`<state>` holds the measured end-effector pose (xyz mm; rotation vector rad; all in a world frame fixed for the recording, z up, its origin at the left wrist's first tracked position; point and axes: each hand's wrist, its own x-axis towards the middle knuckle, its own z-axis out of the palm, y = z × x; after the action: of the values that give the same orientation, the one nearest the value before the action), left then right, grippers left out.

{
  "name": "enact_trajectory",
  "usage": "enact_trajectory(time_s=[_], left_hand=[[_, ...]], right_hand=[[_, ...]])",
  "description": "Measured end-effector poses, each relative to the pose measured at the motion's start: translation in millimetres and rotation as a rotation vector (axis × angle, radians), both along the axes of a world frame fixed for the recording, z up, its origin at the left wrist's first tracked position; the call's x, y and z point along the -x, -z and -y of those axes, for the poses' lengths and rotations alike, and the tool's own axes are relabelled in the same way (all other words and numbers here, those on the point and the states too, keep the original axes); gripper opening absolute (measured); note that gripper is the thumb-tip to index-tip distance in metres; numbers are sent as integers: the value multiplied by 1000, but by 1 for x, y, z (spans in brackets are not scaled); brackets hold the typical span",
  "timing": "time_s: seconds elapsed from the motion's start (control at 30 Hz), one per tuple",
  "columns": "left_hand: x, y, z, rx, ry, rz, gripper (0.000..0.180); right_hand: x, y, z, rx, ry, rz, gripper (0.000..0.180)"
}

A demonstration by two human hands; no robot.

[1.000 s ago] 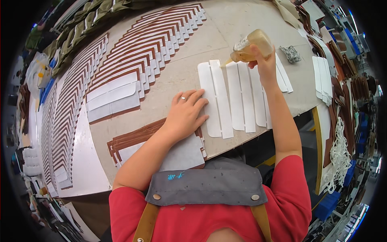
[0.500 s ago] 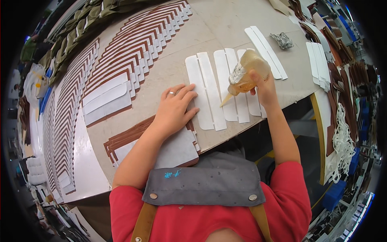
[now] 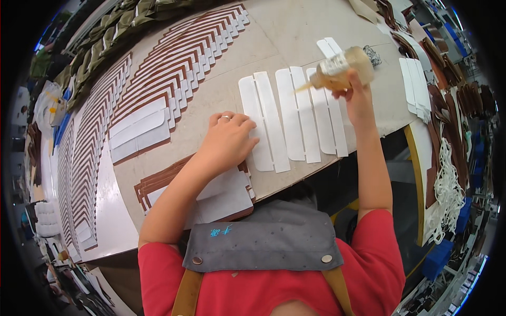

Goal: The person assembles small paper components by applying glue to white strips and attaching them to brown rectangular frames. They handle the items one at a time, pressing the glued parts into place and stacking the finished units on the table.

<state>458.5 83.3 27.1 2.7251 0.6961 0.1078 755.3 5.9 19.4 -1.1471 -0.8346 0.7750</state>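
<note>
Right hand (image 3: pixel 352 95) grips my translucent amber squeeze bottle (image 3: pixel 342 67); long white strips (image 3: pixel 289 116) left of it look unfinished, brown-edged white panels (image 3: pixel 168 58) beyond my loosely spread left hand (image 3: pixel 229 141) look done

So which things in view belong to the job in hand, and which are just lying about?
In use:
- nozzle bottle, held in the right hand
- paired white strips, with the left hand at the leftmost pair
- probably the fanned brown-and-white panels

Seemingly lying about:
- crumpled silvery ball
- tangled white cord
- blue bin
</note>
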Motion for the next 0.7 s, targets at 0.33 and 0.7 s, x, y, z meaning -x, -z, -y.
enact_trajectory(time_s=[0.33, 0.7], left_hand=[[-48, 16, 27, -78, 154, 85, 23], [-49, 21, 26, -87, 142, 97, 21]], right_hand=[[-17, -1, -68, 6, 156, 219, 44], [-11, 5, -47, 101, 170, 187, 43]])
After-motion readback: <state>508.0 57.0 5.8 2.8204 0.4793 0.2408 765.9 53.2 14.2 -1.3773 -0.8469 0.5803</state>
